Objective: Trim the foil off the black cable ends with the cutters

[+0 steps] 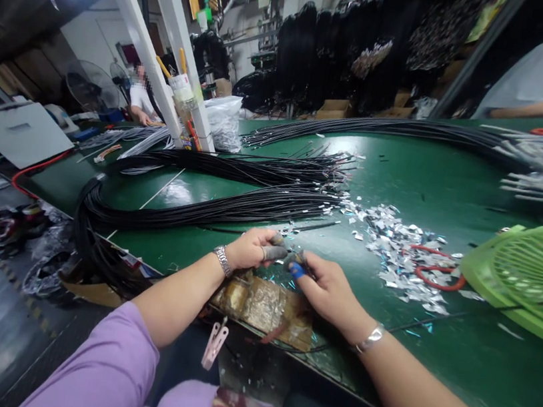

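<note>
My left hand (255,250) is closed in a pinch over the near edge of the green table, with grey coverings on its fingertips. Close beside it, my right hand (324,282) is also pinched, wearing grey and blue finger coverings. Whatever lies between the fingertips is too small to make out. Below both hands, a brown taped pad (265,304) sits at the table edge. Just beyond them lies a bundle of black cables (220,206), its cut ends pointing right. Scraps of silvery foil (397,241) are heaped to the right of the cable ends.
Red-handled scissors (436,275) lie among the scraps, near a green fan (539,275). A pink clothes peg (214,345) hangs at the table's front edge. More black cables (393,125) stretch across the back. White posts (174,35) rise at left; a person (140,101) sits beyond.
</note>
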Demonstrator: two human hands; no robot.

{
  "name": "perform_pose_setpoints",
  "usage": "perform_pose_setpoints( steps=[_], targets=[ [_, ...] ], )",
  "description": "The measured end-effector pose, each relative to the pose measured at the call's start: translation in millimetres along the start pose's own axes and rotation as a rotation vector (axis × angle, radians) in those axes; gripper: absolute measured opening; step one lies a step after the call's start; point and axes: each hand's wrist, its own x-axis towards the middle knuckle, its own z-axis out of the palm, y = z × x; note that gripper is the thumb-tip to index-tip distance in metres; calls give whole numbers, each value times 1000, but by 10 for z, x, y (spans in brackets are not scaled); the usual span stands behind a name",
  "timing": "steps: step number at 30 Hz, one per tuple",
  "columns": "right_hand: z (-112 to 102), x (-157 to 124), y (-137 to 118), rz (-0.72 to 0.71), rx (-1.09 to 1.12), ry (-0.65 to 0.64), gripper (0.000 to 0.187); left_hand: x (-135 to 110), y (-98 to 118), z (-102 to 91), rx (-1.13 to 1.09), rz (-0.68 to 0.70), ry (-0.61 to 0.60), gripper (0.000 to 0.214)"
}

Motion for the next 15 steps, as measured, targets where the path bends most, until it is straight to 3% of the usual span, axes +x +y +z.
perform_pose_setpoints(
  steps=[5,15],
  targets=[
    [-62,10,73,114,0,177,22,11,-17,-9,61,-7,-8,46],
    [61,50,145,101,-80,114,14,-3,-36,-10,28,-16,-86,50]
  ],
)
